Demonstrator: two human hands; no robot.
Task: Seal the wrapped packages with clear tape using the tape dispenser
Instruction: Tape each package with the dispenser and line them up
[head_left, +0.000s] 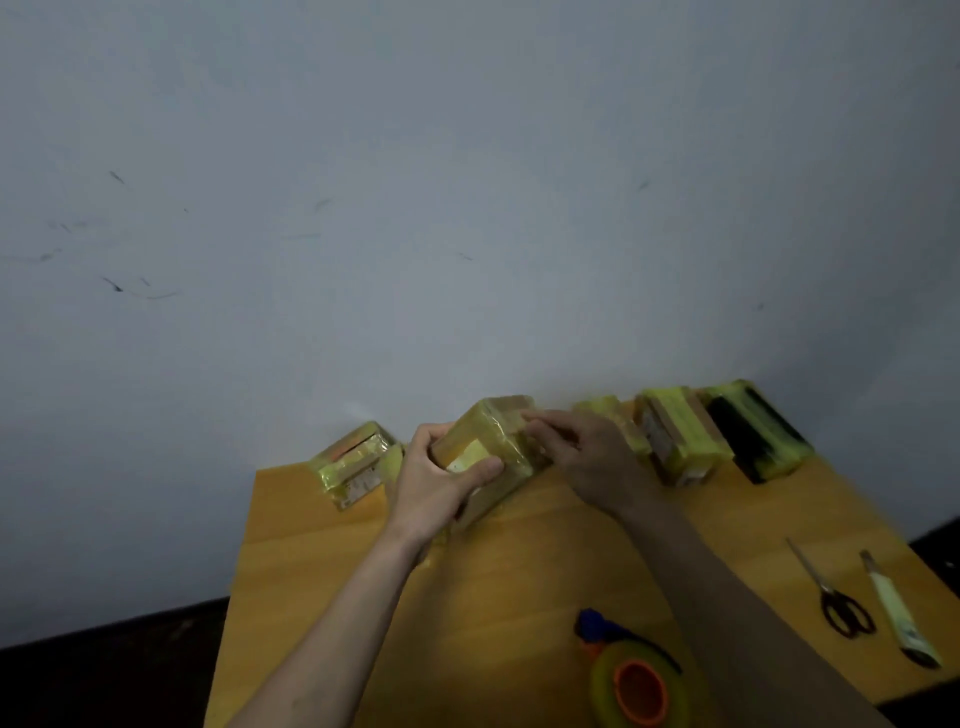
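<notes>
A yellow wrapped package is held tilted above the far part of the wooden table. My left hand grips its near end, thumb curled over the front face. My right hand lies on the package's right side with fingers stretched toward its top edge. The tape dispenser, blue handle, yellowish tape roll and orange hub, lies on the table near the front edge, under my right forearm.
More wrapped packages line the wall: one at the left, a yellow one and a black-and-yellow one at the right. Scissors and a utility knife lie at the right edge.
</notes>
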